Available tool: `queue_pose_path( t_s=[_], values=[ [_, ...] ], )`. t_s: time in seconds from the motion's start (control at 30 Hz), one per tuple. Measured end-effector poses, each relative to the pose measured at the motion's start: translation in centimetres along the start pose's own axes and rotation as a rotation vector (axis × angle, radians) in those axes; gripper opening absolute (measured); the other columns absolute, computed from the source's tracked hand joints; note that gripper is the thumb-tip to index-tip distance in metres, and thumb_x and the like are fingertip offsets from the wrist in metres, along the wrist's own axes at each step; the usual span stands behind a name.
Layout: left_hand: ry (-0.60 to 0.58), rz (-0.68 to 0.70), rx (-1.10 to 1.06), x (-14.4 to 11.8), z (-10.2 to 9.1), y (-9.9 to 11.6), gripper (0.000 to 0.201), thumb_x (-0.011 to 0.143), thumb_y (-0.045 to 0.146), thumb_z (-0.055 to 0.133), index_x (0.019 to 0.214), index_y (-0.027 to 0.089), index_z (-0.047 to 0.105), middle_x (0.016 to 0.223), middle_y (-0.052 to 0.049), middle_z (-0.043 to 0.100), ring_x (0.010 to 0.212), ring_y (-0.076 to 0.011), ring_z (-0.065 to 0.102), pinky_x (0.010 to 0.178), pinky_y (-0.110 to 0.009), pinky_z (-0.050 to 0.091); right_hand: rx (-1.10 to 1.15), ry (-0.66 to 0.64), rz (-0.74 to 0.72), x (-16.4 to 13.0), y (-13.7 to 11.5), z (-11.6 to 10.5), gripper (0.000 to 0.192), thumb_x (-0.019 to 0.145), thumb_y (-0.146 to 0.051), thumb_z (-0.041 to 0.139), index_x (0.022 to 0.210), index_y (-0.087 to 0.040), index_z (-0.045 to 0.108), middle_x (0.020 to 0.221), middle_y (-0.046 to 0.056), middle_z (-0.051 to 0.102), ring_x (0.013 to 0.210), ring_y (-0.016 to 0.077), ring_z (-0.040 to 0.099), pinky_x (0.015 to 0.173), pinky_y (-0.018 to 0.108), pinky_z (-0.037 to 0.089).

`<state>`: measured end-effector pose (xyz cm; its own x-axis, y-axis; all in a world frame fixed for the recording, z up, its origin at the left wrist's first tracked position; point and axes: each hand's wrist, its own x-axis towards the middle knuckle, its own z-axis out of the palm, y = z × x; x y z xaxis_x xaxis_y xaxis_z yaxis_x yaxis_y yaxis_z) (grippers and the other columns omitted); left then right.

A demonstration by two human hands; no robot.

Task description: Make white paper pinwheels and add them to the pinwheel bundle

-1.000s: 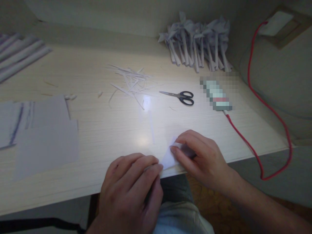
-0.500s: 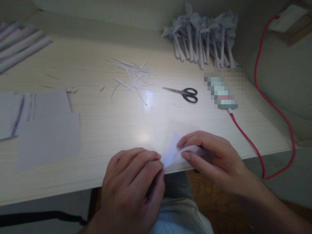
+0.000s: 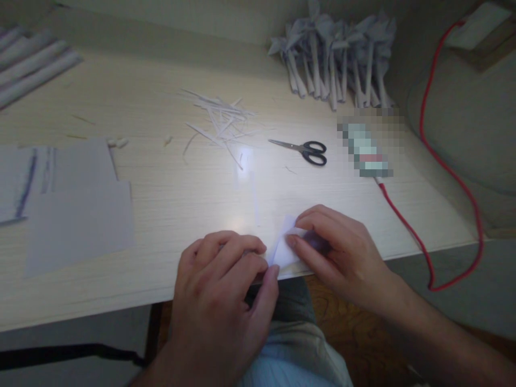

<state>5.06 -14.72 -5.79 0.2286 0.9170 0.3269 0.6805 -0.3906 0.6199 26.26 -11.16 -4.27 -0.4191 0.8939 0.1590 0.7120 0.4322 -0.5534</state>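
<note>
A small white sheet of paper (image 3: 284,252) lies at the desk's front edge, partly folded over on itself. My right hand (image 3: 338,252) pinches its curled-over flap between thumb and fingers. At the paper's left corner, my left hand (image 3: 226,279) presses down with bent fingers, its thumb tip touching the paper's lower edge. The palms hide part of the sheet. Beyond the hands, scissors (image 3: 300,150) with black handles lie closed, beside a heap of thin paper strips (image 3: 226,121).
Folded paper flowers on rolled stems (image 3: 334,59) stand at the back right. A blurred-out phone (image 3: 366,150) has a red cable (image 3: 407,228) running off the desk edge. Paper sheets (image 3: 80,226) lie at left, with paper rolls (image 3: 36,64) behind.
My right hand has moved left and slightly away from me, bringing the flap further over the sheet. My left thumb has shifted up onto the paper's edge.
</note>
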Motion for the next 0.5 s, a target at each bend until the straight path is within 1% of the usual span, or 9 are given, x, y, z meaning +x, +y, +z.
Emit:
queue_pose_path(
  t_s=[0.2, 0.33, 0.5],
  values=[
    [-0.006, -0.007, 0.043, 0.19, 0.21, 0.09, 0.015, 0.089, 0.016, 0.069, 0.076, 0.024, 0.066, 0.096, 0.001, 0.076, 0.096, -0.0245, 0.063, 0.088, -0.046, 0.040, -0.037, 0.035, 0.010, -0.01, -0.22, 0.45, 0.005, 0.098, -0.021, 0.060, 0.093, -0.020, 0.060, 0.089, 0.007, 0.064, 0.082, 0.0218, 0.060, 0.071, 0.036, 0.047],
    [0.005, -0.003, 0.051, 0.25, 0.36, 0.08, 0.013, 0.089, 0.017, 0.068, 0.079, 0.024, 0.066, 0.095, 0.000, 0.075, 0.094, -0.0248, 0.064, 0.087, -0.046, 0.041, -0.089, 0.036, -0.005, -0.04, -0.22, 0.69, 0.005, 0.097, -0.021, 0.061, 0.093, -0.020, 0.060, 0.090, 0.008, 0.066, 0.083, 0.0228, 0.062, 0.072, 0.037, 0.048],
    [0.032, 0.005, 0.070, 0.29, 0.63, 0.08, 0.009, 0.089, 0.018, 0.069, 0.083, 0.024, 0.067, 0.095, -0.001, 0.075, 0.094, -0.0255, 0.064, 0.086, -0.047, 0.042, -0.076, 0.046, -0.014, -0.06, -0.12, 0.85, 0.005, 0.096, -0.018, 0.061, 0.091, -0.019, 0.060, 0.089, 0.009, 0.065, 0.085, 0.0235, 0.062, 0.074, 0.038, 0.049]
  ],
)
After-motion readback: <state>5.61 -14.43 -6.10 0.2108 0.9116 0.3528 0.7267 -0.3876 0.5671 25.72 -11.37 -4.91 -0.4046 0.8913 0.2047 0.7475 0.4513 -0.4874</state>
